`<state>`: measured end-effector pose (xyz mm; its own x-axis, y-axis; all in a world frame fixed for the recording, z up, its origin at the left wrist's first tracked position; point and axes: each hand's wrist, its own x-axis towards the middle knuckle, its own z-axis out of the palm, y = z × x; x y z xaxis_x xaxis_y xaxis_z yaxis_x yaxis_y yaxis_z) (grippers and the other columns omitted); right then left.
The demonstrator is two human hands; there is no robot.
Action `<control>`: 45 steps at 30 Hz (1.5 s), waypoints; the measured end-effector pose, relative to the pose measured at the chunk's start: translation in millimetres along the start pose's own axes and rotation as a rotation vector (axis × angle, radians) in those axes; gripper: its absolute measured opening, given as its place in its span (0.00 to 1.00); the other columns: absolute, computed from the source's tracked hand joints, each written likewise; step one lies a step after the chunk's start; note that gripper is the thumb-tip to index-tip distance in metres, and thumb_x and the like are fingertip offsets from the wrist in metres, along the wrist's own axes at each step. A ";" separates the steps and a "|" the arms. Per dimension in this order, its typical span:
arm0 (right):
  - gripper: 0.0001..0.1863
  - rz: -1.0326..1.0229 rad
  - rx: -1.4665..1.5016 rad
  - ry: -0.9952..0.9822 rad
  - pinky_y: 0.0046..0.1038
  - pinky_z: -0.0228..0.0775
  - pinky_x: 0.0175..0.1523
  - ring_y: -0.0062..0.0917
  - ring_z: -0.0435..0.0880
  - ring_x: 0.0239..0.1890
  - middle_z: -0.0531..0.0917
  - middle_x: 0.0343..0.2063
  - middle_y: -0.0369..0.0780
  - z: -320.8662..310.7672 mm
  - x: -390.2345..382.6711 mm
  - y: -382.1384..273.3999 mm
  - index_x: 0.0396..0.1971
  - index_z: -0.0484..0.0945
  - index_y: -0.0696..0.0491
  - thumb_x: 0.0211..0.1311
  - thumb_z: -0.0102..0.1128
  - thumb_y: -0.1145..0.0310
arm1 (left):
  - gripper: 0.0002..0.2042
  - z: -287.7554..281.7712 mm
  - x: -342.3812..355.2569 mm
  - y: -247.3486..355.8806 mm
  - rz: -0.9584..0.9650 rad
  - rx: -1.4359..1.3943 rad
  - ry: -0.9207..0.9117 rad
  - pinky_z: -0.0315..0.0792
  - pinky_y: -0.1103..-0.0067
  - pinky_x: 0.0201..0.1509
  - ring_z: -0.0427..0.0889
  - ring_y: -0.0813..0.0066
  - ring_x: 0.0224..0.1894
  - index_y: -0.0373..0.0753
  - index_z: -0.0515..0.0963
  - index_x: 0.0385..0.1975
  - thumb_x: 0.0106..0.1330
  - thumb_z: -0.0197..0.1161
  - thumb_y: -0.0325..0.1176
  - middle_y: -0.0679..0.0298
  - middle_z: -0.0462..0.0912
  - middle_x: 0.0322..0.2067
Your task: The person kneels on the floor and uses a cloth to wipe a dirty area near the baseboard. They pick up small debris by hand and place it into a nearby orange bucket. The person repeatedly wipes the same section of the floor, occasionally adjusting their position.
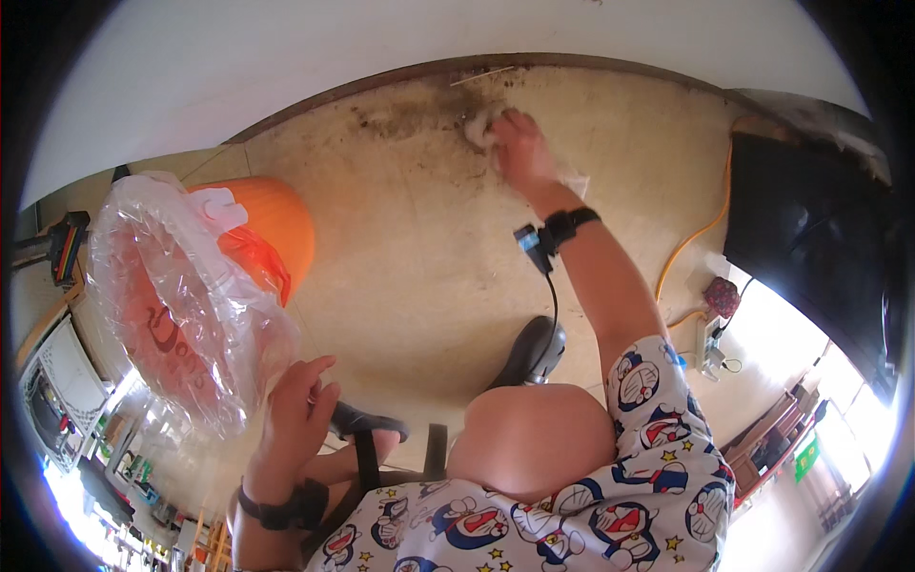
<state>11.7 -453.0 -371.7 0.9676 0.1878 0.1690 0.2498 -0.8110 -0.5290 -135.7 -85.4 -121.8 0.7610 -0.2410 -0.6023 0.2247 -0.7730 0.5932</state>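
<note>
Two hands are in view, both bare, each with one black band at the wrist. The right hand (522, 148) reaches out over the tan floor (410, 257), its fingers bent and closed on one whitish wad (479, 129); the hand is blurred, so how each finger grips cannot be told. The wad is down at the floor, at the edge of one large, patchy dark stain (415, 114) that spreads along the foot of the white wall (400, 38). One thin pale stick (481, 76) lies near the wall, just beyond the wad. The left hand (300, 405) has its fingers apart and loosely curled, with nothing seen in it; it is just beside one clear plastic bag (191, 315), and whether it touches cannot be told. The bag lines one orange bin (291, 224), tilted with its mouth toward the person. Two dark shoes stand on the floor, one right of centre (536, 348) and one near the left hand (372, 421). Over to the right are one yellow cord (696, 253), one white power strip (710, 348), one small dark red bundle (721, 297) and one big black sheet-like thing (810, 238).
</note>
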 end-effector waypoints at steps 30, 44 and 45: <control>0.08 -0.187 0.067 -0.265 0.35 0.74 0.48 0.37 0.76 0.46 0.75 0.38 0.41 -7.7 -182.5 -75.1 0.31 0.75 0.53 0.47 0.55 0.76 | 0.09 0.3 -29.3 11.8 -0.074 -0.034 -0.057 0.73 0.71 0.41 0.80 0.57 0.36 0.36 0.74 0.45 0.68 0.51 0.24 0.51 0.79 0.36; 0.13 -0.071 0.034 -0.057 0.41 0.73 0.47 0.43 0.75 0.45 0.77 0.42 0.42 8.6 -17.5 -16.8 0.35 0.76 0.52 0.45 0.57 0.79 | 0.08 -0.1 -9.9 5.3 -0.036 -0.011 -0.056 0.73 0.64 0.40 0.79 0.48 0.37 0.37 0.74 0.43 0.67 0.50 0.24 0.49 0.78 0.37; 0.13 -0.068 0.028 -0.040 0.41 0.73 0.48 0.44 0.75 0.46 0.77 0.43 0.43 7.1 -5.0 -11.9 0.35 0.76 0.52 0.46 0.57 0.80 | 0.08 -0.6 -10.0 4.1 -0.035 -0.009 -0.053 0.73 0.64 0.40 0.79 0.48 0.37 0.37 0.74 0.43 0.67 0.50 0.24 0.49 0.78 0.37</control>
<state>4.2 -440.4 -372.2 0.9488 0.2647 0.1721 0.3156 -0.7798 -0.5406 -142.0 -85.7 -113.0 0.7193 -0.2448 -0.6502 0.2561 -0.7765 0.5757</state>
